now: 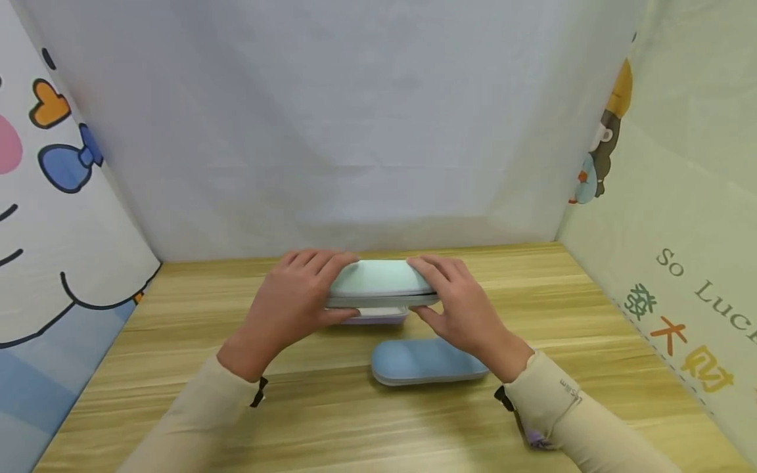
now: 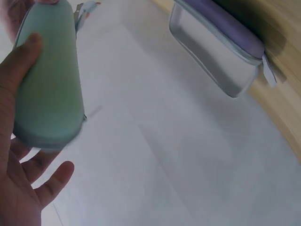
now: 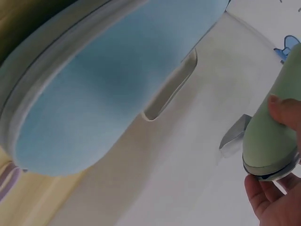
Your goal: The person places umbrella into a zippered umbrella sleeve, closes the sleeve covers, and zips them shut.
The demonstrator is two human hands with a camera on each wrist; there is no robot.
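Observation:
A mint-green zip case point(image 1: 381, 277) is held up above the table between both hands. My left hand point(image 1: 296, 292) grips its left end, fingers over the top and thumb along the near lower edge. At the right end, my right hand point(image 1: 464, 305) grips it the same way. A narrow dark gap shows in the seam near that end, and a grey tab point(image 3: 236, 134) sticks out beside the case in the right wrist view. A light-blue zip case point(image 1: 422, 361) lies closed on the table, nearest the right hand.
Behind the green case, a purple case point(image 2: 230, 28) stands open with its pale inside showing, partly hidden in the head view. A small purple item point(image 1: 538, 439) lies by the right sleeve. White cloth point(image 1: 367, 131) hangs at the back, with printed cloths at both sides.

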